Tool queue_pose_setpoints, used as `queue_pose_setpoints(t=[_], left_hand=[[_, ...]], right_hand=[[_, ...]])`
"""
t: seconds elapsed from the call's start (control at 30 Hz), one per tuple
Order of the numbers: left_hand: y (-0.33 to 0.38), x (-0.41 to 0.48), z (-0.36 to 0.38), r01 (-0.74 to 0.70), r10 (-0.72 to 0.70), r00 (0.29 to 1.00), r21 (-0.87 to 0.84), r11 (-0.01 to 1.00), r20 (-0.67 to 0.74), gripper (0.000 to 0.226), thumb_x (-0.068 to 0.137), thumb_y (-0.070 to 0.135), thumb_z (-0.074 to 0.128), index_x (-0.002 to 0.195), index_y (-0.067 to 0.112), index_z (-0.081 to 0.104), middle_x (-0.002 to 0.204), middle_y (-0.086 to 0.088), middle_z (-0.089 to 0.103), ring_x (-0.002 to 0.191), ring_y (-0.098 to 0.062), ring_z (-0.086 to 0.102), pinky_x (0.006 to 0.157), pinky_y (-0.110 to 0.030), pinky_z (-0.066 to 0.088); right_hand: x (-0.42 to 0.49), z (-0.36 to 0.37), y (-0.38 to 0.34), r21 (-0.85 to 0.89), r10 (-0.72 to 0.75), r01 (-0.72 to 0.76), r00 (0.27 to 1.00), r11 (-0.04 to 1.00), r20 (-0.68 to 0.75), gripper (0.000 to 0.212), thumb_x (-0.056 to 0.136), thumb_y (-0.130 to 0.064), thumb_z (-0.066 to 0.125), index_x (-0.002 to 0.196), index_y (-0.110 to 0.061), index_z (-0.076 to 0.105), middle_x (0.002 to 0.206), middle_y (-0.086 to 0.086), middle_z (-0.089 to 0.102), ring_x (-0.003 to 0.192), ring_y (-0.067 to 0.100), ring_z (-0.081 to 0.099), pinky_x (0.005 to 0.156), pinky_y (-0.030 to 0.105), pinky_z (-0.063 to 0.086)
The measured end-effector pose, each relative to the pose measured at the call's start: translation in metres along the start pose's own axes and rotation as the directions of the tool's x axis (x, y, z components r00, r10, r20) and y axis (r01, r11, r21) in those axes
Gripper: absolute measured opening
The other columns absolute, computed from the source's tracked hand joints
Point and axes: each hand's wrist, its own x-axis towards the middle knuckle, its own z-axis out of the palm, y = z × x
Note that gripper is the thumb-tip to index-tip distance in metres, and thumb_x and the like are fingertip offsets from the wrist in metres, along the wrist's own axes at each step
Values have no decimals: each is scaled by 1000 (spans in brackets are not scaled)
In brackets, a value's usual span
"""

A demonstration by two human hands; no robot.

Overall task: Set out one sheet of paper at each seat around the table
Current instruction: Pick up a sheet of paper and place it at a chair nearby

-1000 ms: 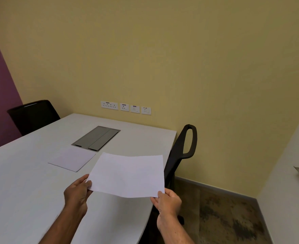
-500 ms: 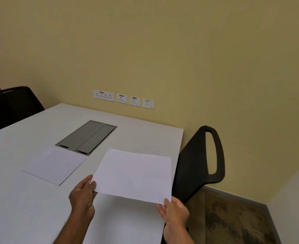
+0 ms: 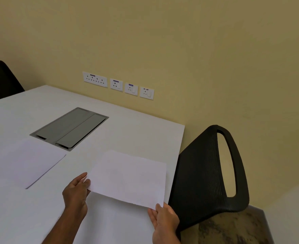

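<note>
I hold one white sheet of paper (image 3: 129, 178) just above the white table (image 3: 138, 134), near its right edge. My left hand (image 3: 76, 192) pinches the sheet's near left corner. My right hand (image 3: 164, 221) pinches its near right corner. A black chair (image 3: 205, 175) stands at the table's right side, right beside the held sheet. A second stack of white paper (image 3: 27, 161) lies flat on the table to the left.
A grey cable hatch (image 3: 69, 128) is set into the table's middle. Another black chair (image 3: 0, 80) stands at the far left. Wall sockets (image 3: 117, 85) line the yellow wall behind. Mottled brown floor (image 3: 228, 229) shows at the lower right.
The view has moved closer and to the right, toward the chair on the right. The held sheet has come lower over the table by that chair. Both hands keep their grip.
</note>
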Motion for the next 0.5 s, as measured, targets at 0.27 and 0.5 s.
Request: queue_pose_setpoints(t=[0.27, 0.5], left_hand=[[-49, 46, 30, -17, 16, 1000, 92, 996, 9, 34, 90, -6, 59, 119, 8, 67, 120, -10, 66, 109, -28, 63, 94, -39, 50], [-77, 71, 45, -82, 86, 996, 194, 978, -14, 33, 88, -5, 56, 112, 12, 69, 114, -8, 70, 105, -28, 66, 97, -43, 52]], right_hand=[[62, 15, 14, -15, -5, 4, 998, 1000, -58, 24, 94, 11, 58, 115, 4, 66, 95, 20, 71, 84, 36, 72, 77, 40, 61], [95, 30, 27, -15, -1, -1, 990, 1000, -139, 33, 93, 14, 57, 124, 7, 63, 104, 23, 69, 71, 31, 70, 59, 30, 60]])
